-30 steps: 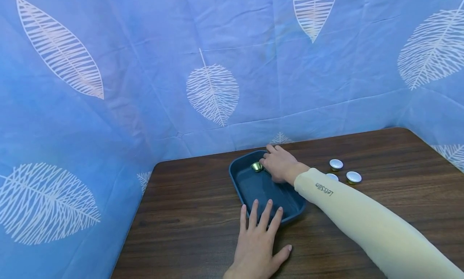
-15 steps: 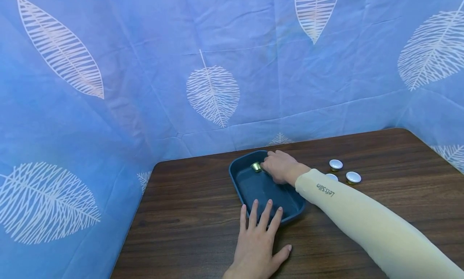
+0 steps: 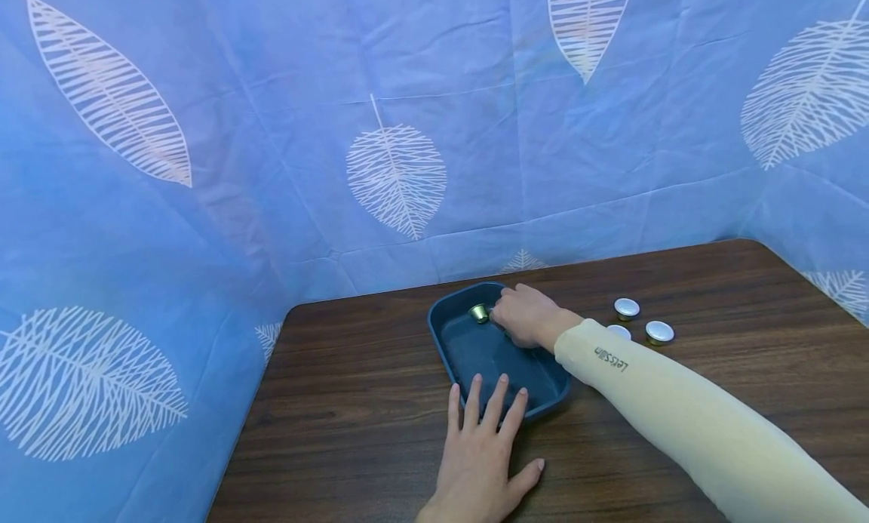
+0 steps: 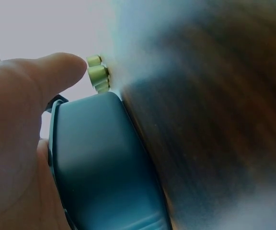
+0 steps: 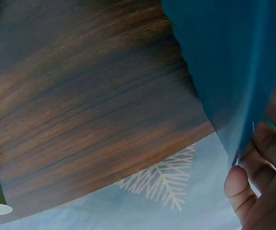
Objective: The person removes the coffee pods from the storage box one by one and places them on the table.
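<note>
A dark blue tray (image 3: 437,334) with rounded corners sits on the table. My left hand (image 3: 475,463) lies spread at its near end, straight fingertips reaching over the rim; the left wrist view has the thumb beside the tray's outer wall (image 4: 104,158). My right hand (image 3: 526,317) reaches into the far right part of the tray, its fingers bent down. A gold coffee capsule (image 3: 480,313) lies just left of those fingers. In the right wrist view, the right hand (image 5: 262,172) is partly behind the tray wall (image 5: 224,72); anything between its fingertips is hidden.
To the tray's right, three coffee capsules stand lid up on the brown wooden table (image 3: 339,402): one at the back (image 3: 627,309), one farther right (image 3: 659,332), and one partly behind the sleeve (image 3: 619,332). A blue leaf-patterned cloth (image 3: 285,168) hangs behind.
My right hand's outer fingers have come off the far rim and curled down into the tray. The left hand and the visible capsules have stayed in place.
</note>
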